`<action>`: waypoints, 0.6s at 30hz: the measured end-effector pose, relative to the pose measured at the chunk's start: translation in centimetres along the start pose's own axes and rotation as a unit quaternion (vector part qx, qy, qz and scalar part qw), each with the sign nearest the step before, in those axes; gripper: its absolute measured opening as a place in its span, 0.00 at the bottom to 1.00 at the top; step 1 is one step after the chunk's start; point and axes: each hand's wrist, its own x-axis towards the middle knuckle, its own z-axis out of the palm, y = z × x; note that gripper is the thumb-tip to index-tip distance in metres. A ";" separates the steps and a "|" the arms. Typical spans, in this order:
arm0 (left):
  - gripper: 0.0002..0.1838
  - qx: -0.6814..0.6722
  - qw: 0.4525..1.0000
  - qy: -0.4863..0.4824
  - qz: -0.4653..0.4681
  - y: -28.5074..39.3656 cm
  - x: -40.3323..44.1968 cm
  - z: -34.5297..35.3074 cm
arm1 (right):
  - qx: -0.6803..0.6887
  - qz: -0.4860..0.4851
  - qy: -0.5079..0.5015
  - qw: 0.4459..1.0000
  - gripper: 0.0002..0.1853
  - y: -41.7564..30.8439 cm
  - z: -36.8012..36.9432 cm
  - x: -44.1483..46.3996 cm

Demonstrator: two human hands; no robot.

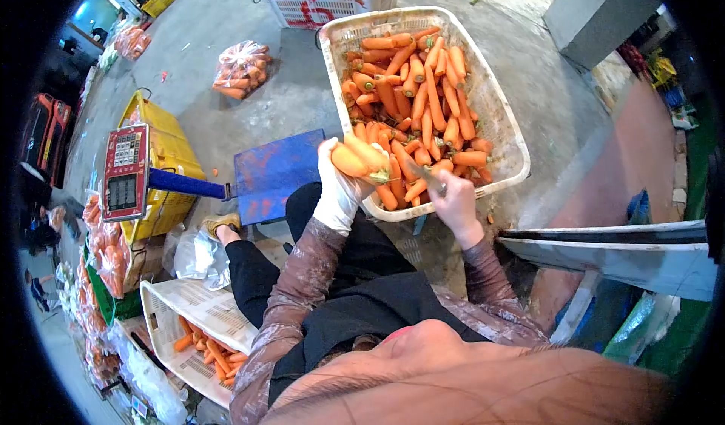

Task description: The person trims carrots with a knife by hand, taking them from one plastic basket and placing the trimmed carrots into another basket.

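Note:
My left hand (340, 185), in a white glove, is closed around a couple of carrots (361, 155), their stem ends pointing right. Bare and closed, my right hand (455, 201) grips a knife (427, 176), whose blade points up and left toward those carrots. A gap shows between the blade and the held carrots' stem ends. Both hands are over the near edge of a large white plastic crate (502, 115), which holds many loose carrots (430, 100).
A blue platform scale (276, 172) with a red display (126, 172) stands left, by a yellow crate (170, 146). Bagged carrots (242, 70) lie on the floor. Another carrot crate (325, 10) is ahead; a white crate (170, 304) sits lower left. A metal-edged panel (604, 247) is right.

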 end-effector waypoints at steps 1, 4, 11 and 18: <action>0.38 -0.040 0.999 -0.006 -0.009 0.1 0.0 -0.3 | -0.009 -0.067 0.025 0.997 0.06 -0.9 0.6 -0.1; 0.36 -0.030 0.997 0.036 0.057 -1.7 -0.7 -1.6 | 0.069 -0.013 0.001 0.998 0.09 0.0 1.8 -2.8; 0.35 -0.004 0.996 0.019 0.086 -0.3 -2.5 -0.4 | 0.254 0.560 -0.066 0.786 0.15 11.3 -0.2 -29.6; 0.34 -0.054 0.997 0.040 0.048 -0.9 -2.1 -1.3 | -0.022 0.553 -0.088 0.828 0.13 12.9 -3.4 -40.3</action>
